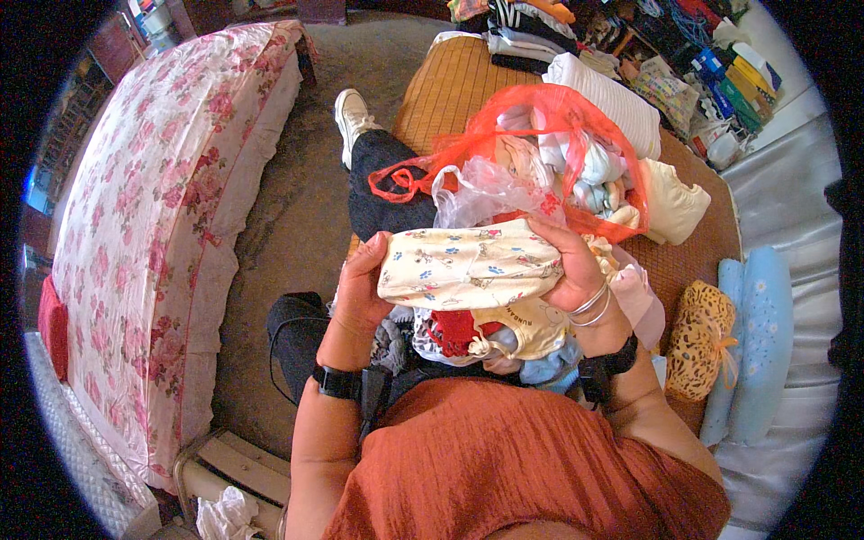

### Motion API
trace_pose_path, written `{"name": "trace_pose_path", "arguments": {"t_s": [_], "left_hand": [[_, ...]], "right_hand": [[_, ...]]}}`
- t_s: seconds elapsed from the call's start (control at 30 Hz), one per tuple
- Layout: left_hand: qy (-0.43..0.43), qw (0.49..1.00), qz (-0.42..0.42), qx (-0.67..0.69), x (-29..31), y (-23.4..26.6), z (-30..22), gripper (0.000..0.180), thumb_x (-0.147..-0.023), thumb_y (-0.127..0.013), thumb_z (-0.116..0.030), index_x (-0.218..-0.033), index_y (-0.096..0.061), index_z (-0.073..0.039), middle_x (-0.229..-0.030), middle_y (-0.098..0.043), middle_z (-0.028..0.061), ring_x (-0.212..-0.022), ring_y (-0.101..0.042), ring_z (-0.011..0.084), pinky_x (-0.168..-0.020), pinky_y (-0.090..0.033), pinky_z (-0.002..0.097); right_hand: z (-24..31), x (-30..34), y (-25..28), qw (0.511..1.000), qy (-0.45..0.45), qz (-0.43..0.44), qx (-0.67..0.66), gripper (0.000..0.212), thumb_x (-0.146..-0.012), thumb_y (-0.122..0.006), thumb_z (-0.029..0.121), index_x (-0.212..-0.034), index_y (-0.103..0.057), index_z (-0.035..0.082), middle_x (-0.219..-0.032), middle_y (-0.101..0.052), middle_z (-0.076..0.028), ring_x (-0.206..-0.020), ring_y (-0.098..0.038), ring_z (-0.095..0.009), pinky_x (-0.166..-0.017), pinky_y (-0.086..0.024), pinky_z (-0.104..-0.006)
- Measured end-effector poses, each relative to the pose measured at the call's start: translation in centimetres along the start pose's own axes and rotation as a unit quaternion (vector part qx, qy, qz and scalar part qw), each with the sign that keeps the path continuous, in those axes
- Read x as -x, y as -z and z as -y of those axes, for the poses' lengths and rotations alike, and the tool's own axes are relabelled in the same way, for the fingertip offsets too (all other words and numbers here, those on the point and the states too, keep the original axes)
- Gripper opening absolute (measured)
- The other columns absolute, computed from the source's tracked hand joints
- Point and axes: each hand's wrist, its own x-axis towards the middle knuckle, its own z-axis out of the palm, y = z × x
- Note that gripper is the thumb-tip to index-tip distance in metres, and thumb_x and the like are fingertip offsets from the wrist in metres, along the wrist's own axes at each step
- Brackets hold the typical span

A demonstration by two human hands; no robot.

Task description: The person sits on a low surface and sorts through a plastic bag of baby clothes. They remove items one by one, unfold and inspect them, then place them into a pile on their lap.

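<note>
Between my two hands I hold a folded cream cloth [470, 265] printed with small blue paw prints and little figures; its exact kind is hard to make out. My left hand [362, 274] grips its left end, thumb on top. Its right end is in my right hand [573, 268], with fingers partly hidden beneath. Small garments [526, 328] in yellow, red, white and blue lie heaped on my lap under the cloth. Just beyond it are a clear plastic bag [486, 193] and a red plastic bag [562, 112] full of light-coloured clothes.
I sit on a woven mat [445, 85]. A white rolled quilt [607, 99], a cream pillow [677, 205], a leopard-print cushion [704, 337] and a blue bolster [760, 346] lie to the right. Folded clothes [531, 40] are stacked at the far end. A flower-print cover [166, 216] drapes furniture at left.
</note>
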Motion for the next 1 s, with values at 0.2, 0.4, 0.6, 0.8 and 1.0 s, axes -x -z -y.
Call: {"name": "trace_pose_path", "arguments": {"t_s": [0.2,0.4,0.6,0.8,1.0], "left_hand": [[0.017,0.998,0.067,0.002,-0.2,0.3,0.7,0.023,-0.094,-0.051,-0.019,-0.112,-0.055,-0.005,-0.096,-0.066,0.0088,-0.087,-0.066,0.0223,-0.080,-0.055,0.0375],[-0.003,0.997,0.075,-0.013,-0.3,-1.0,1.3,0.045,-0.084,-0.057,-0.010,-0.128,-0.049,-0.005,-0.118,-0.061,0.0154,-0.103,-0.063,0.0266,-0.090,-0.052,0.0411],[-0.007,0.999,0.036,0.014,-1.5,-2.9,1.6,0.054,-0.084,-0.053,-0.007,-0.137,-0.042,-0.003,-0.128,-0.056,0.0155,-0.114,-0.057,0.0283,-0.102,-0.044,0.0424],[0.122,0.990,0.065,-0.024,-1.7,-3.4,3.8,0.046,-0.089,-0.052,-0.011,-0.132,-0.045,0.002,-0.129,-0.055,0.0151,-0.116,-0.056,0.0263,-0.101,-0.045,0.0418],[0.125,0.992,0.029,0.006,-1.9,-2.7,5.2,0.033,-0.094,-0.047,-0.010,-0.125,-0.049,0.002,-0.116,-0.061,0.0135,-0.101,-0.063,0.0229,-0.089,-0.053,0.0331]], "right_hand": [[-0.4,-0.1,-0.1,1.000,-0.009,0.020,-0.021,0.024,-0.092,-0.057,0.018,-0.106,-0.060,-0.001,-0.102,-0.066,-0.016,-0.092,-0.067,-0.026,-0.083,-0.055,-0.0395],[-1.0,0.2,-0.4,0.997,-0.064,0.012,0.030,0.032,-0.091,-0.060,0.023,-0.111,-0.060,-0.001,-0.107,-0.066,-0.013,-0.095,-0.066,-0.023,-0.085,-0.055,-0.0389],[-3.3,1.1,-0.6,0.978,-0.159,0.106,0.084,0.048,-0.090,-0.062,0.031,-0.125,-0.052,0.000,-0.117,-0.063,-0.011,-0.103,-0.063,-0.023,-0.094,-0.050,-0.0394],[-2.3,0.5,-0.2,0.966,0.028,0.191,-0.170,0.076,-0.087,-0.051,0.060,-0.143,-0.034,0.010,-0.142,-0.043,-0.014,-0.129,-0.044,-0.031,-0.105,-0.038,-0.0503],[-2.4,0.2,-0.7,0.954,0.037,0.244,-0.170,0.088,-0.082,-0.046,0.071,-0.147,-0.027,0.014,-0.146,-0.035,-0.018,-0.133,-0.035,-0.040,-0.103,-0.031,-0.0639]]}}
